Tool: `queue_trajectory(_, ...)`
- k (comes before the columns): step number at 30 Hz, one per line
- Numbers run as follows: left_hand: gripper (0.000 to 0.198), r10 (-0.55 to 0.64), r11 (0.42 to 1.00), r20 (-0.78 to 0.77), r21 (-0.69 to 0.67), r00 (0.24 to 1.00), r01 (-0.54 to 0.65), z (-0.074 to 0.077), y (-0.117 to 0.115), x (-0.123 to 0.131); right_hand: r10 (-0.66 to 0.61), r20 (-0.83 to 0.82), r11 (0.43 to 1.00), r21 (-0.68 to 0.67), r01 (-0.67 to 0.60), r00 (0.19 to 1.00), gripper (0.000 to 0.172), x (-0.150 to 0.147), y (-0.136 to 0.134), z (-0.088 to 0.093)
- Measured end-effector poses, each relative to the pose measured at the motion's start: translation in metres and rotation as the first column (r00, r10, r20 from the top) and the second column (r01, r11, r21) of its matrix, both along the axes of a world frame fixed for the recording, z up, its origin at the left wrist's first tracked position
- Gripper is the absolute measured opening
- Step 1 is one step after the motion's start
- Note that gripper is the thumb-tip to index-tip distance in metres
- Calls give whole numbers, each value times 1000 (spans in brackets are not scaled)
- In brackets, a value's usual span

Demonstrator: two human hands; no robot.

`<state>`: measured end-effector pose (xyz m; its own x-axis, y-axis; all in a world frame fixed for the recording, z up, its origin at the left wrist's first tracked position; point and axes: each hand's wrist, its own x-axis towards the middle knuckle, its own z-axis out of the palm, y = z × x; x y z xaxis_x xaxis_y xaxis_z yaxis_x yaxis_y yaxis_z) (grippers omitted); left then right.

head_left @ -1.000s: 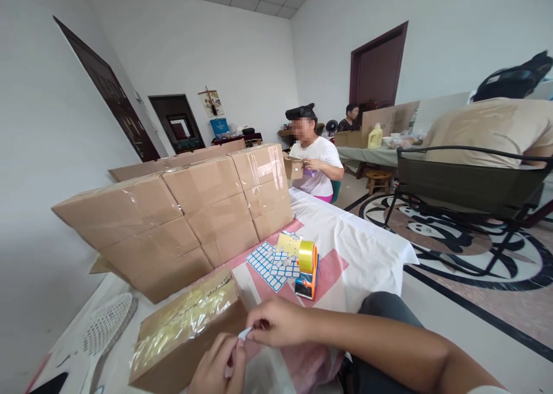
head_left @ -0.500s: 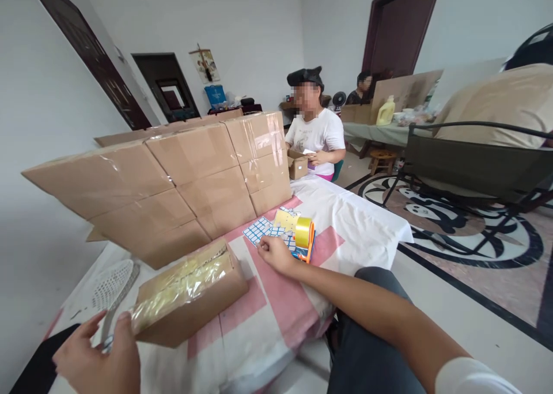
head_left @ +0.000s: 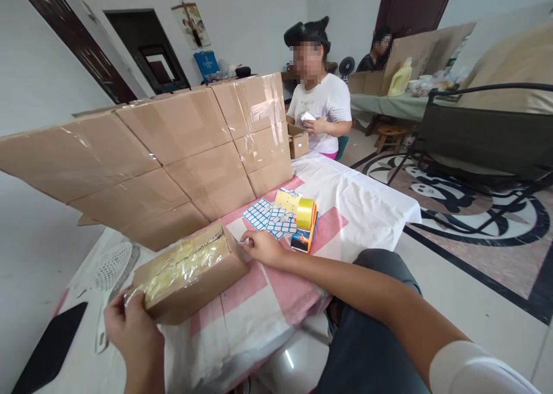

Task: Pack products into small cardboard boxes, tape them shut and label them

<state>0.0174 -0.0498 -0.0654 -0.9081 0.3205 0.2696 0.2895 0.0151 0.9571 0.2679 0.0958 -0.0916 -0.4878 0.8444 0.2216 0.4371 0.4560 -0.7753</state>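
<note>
A closed cardboard box (head_left: 203,293) lies on the cloth-covered table, with shiny yellowish tape along its top seam. My left hand (head_left: 133,325) grips its near left end, thumb on top at the tape's end. At the opposite end of the box, my right hand (head_left: 262,249) pinches what looks like a small white sticker, mostly hidden by the fingertips. Right behind that hand are blue-bordered label sheets (head_left: 261,212), some overlapping, with a yellow card (head_left: 285,200). Beside them stands an orange tape dispenser (head_left: 311,233) with a yellow tape roll (head_left: 305,213).
Stacked, taped cardboard boxes (head_left: 199,163) form a wall behind the box. A white fly swatter (head_left: 113,270) and a flat black object (head_left: 52,345) lie at left. Across the table sits a person (head_left: 319,106) by an open small box (head_left: 298,143). A dark folding chair (head_left: 479,135) stands right.
My right hand has moved left from the label sheets to the box's right end. My left hand, apart from the box before, has come in and taken hold of its left end.
</note>
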Motion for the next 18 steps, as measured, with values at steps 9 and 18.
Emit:
queue_trajectory(9,27,50,999,-20,-7,999,-50,-3,2,-2,19,21,1000,-18,-19,1000,25,-10,-9,8)
queue_trajectory(18,31,30,999,-108,-34,994,-34,-7,0,-4,388,-31,860,-349,-374,921,76,10,-11,9)
